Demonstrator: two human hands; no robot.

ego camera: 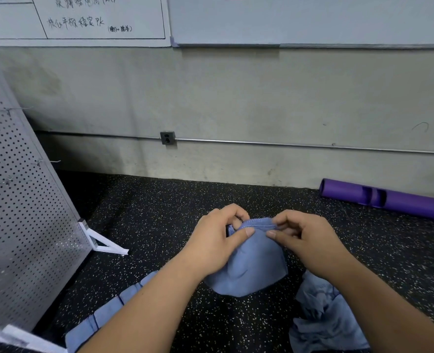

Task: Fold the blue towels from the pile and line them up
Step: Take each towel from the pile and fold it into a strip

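Observation:
A blue towel [249, 266] hangs above the dark speckled floor, pinched along its top hem by both hands. My left hand [215, 240] grips the hem's left part and my right hand [305, 238] grips its right part, thumbs nearly touching. A crumpled pile of blue towels [320, 317] lies on the floor at the lower right, under my right forearm. Folded blue towels [101, 317] lie in a row at the lower left, partly hidden by my left forearm.
A white perforated panel [19, 205] on a white foot [106, 243] stands at the left. A purple roller [389, 200] lies by the wall at the right. A grey wall with a socket [167, 138] and whiteboards rises behind the speckled floor [147, 215].

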